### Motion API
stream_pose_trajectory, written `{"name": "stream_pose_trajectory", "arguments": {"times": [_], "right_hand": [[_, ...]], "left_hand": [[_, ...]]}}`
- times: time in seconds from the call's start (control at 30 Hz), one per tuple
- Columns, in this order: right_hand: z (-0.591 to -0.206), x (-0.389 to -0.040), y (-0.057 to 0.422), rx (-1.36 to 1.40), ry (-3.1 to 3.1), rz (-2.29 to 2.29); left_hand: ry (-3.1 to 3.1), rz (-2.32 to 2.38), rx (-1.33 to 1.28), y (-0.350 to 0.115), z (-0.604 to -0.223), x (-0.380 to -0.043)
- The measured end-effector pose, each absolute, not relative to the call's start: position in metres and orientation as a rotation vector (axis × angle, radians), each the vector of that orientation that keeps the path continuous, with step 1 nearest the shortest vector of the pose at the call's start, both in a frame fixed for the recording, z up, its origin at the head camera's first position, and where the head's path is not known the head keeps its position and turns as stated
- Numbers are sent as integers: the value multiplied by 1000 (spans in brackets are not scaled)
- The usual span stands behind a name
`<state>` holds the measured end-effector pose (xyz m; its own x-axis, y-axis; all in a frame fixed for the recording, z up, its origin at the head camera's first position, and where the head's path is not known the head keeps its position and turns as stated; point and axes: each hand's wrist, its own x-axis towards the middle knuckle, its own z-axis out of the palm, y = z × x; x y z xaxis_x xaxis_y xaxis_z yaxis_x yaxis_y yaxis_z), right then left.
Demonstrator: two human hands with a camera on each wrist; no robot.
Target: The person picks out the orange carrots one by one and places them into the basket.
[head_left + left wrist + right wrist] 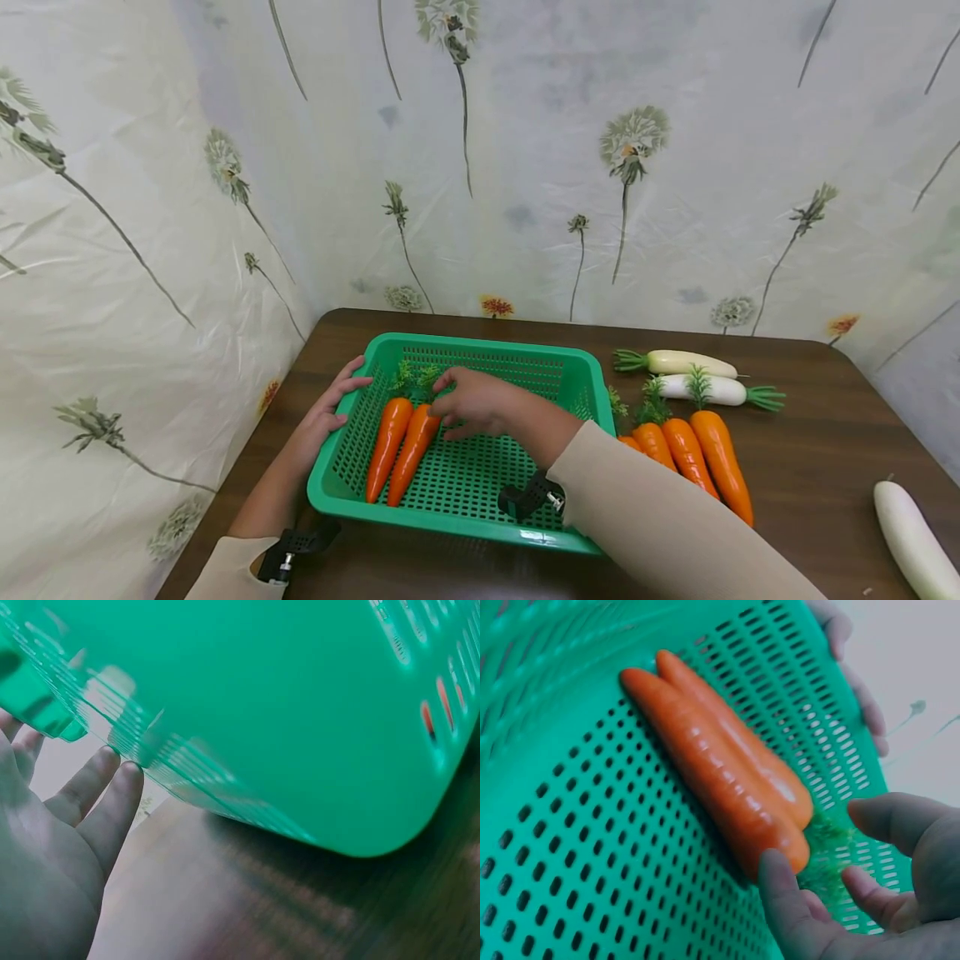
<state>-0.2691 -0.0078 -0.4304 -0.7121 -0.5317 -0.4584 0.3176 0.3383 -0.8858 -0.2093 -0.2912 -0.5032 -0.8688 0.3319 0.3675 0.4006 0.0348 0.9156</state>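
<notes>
A green perforated plastic basket (510, 543) stands on the table. Two orange carrots (720, 761) with leafy green tops lie side by side in its left part. My right hand (476, 404) is over the basket at the top end of the nearer carrot. In the right wrist view its thumb and fingers are spread around the leafy tops (829, 859), one fingertip right at the carrot's thick end. My left hand (322, 421) lies along the basket's left rim, with fairly straight fingers (112, 817) against the outside wall.
Right of the basket, several carrots (722, 458) lie in a row on the dark wooden table (817, 450). Behind them are two white radishes (693, 364) with green tops. Another long white radish (917, 537) lies at the right edge. A floral sheet (525, 167) hangs behind.
</notes>
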Motion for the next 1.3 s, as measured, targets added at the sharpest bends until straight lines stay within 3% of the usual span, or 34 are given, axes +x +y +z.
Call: {"name": "stream_pose_trajectory", "arguments": {"times": [0.67, 1.3], "right_hand": [[-390, -270, 17, -248, 1767, -1593], [-378, -227, 73, -418, 1751, -1620]], "left_hand": [[-2231, -1996, -766, -290, -502, -209], [-2217, -1988, -804, -290, -504, -210]]}}
